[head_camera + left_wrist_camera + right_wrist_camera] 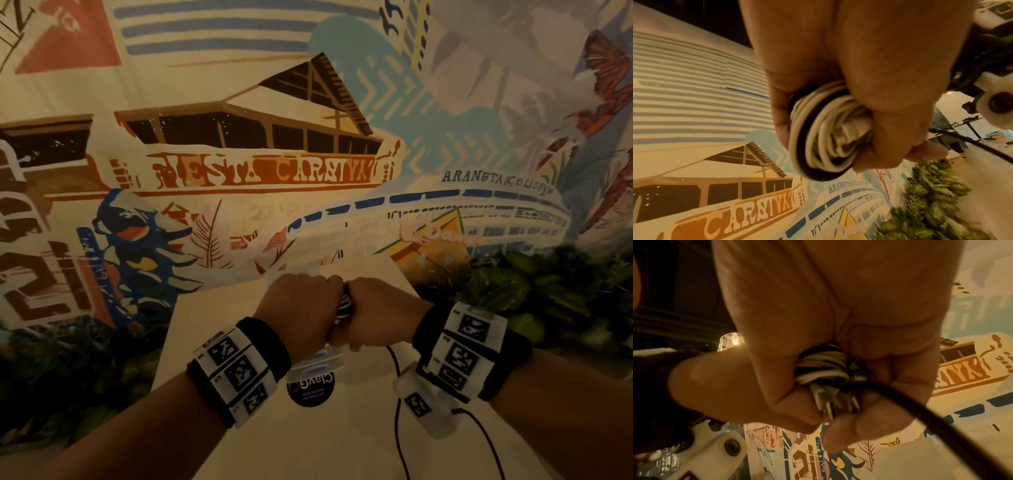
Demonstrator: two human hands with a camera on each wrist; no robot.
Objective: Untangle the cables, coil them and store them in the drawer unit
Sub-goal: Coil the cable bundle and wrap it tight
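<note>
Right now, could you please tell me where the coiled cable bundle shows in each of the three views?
Head: cable bundle at centre, squeezed between both hands.
Left wrist: centre, white and black loops inside the fist.
Right wrist: centre, above plug prongs.
Shared landmark: the mural's orange lettering.

Coiled bundle of round cables (pixel 818 138): cream-white strands banded with black loops. Loose thin cable (pixel 397 383): black. Wrist straps (pixel 270 346): black, bearing white blocks printed with black-and-white square code patterns. Round sticker (pixel 311 390): black, white lettering. Tabletop (pixel 342 445): plain cream. Painted wall mural (pixel 239 154): cream ground, blue stripes, brown roof, orange-red lettering, pale teal chevrons. Leafy foliage (pixel 534 291): dark green.
</note>
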